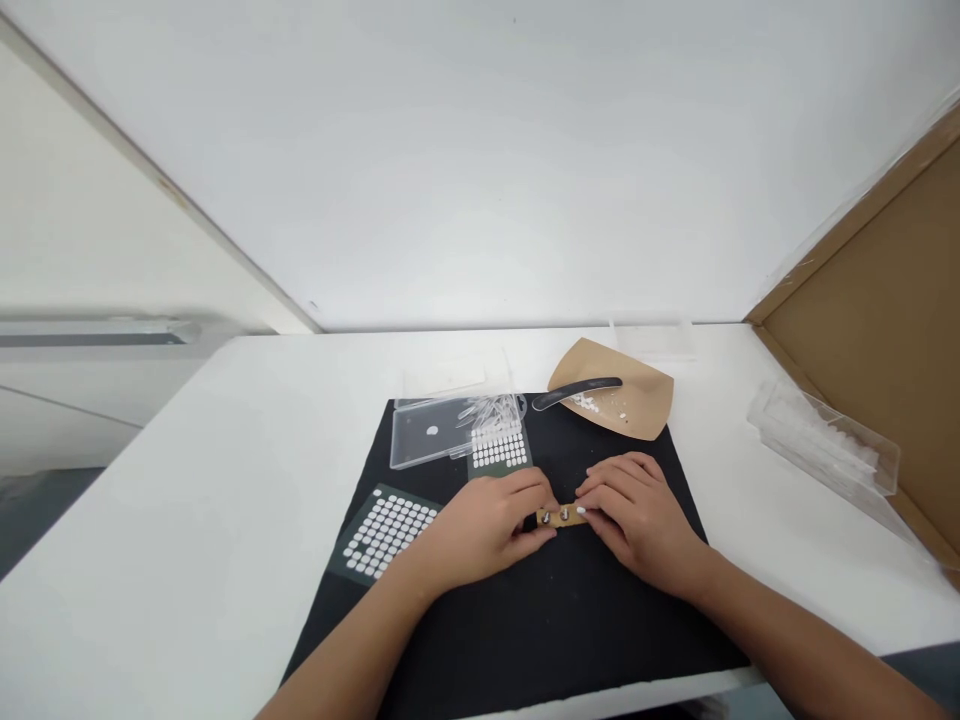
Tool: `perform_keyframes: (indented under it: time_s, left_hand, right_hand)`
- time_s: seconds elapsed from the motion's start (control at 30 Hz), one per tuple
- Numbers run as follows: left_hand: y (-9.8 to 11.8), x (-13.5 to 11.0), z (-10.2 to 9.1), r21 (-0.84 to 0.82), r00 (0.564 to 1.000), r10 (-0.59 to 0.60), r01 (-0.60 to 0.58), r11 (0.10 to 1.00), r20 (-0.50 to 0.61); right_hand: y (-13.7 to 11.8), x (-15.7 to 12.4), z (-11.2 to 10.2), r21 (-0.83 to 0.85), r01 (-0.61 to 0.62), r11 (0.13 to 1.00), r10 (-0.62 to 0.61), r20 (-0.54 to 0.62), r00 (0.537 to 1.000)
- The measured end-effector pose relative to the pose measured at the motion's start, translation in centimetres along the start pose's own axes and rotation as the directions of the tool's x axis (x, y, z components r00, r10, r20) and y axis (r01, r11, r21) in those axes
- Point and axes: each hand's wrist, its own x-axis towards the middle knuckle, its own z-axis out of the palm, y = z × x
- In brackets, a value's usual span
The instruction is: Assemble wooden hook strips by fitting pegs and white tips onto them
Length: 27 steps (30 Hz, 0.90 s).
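Observation:
Both my hands rest on a black mat [525,620] and pinch a small tan strip [562,516] between them. The strip carries two small round metal studs. My left hand [487,525] grips its left end with curled fingers. My right hand [637,515] holds its right end with thumb and fingertips. Just left of my left hand lies a dark sheet of white round dots [386,530]. A second, smaller dotted sheet [499,450] lies behind the hands.
A clear plastic case [427,435] with clear tips sits at the mat's back left. A tan paper piece [622,395] with a black tool [577,390] and white bits lies at the back. A clear box [825,445] stands right, beside a brown board [877,330].

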Motion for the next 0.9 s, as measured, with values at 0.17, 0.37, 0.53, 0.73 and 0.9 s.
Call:
perform_keyframes:
  time_s: [0.17, 0.37, 0.53, 0.73, 0.9]
  left_hand:
    - [0.1, -0.1, -0.3, -0.023, 0.999, 0.032, -0.032, 0.999, -0.028]
    - [1.2, 0.3, -0.3, -0.160, 0.935, 0.145, -0.205, 0.966, -0.323]
    - [2.2, 0.8, 0.5, -0.185, 0.899, 0.217, -0.304, 0.935, -0.381]
    - [2.3, 1.0, 0.4, -0.266, 0.900, 0.217, -0.331, 0.905, -0.379]
    - [2.4, 1.0, 0.4, -0.292, 0.911, 0.192, -0.307, 0.906, -0.364]
  right_hand:
    - [-0.2, -0.1, -0.4, 0.175, 0.045, 0.984, -0.035, -0.058, 0.998]
    - [0.0, -0.3, -0.5, 0.320, 0.012, 0.947, 0.006, -0.054, 0.999]
    - [-0.6, -0.2, -0.8, 0.439, -0.027, 0.898, 0.024, 0.012, 1.000]
    - [-1.0, -0.2, -1.2, 0.465, -0.039, 0.884, 0.009, 0.067, 0.998]
    - [-1.0, -0.1, -1.3, 0.390, -0.006, 0.921, -0.009, 0.037, 0.999]
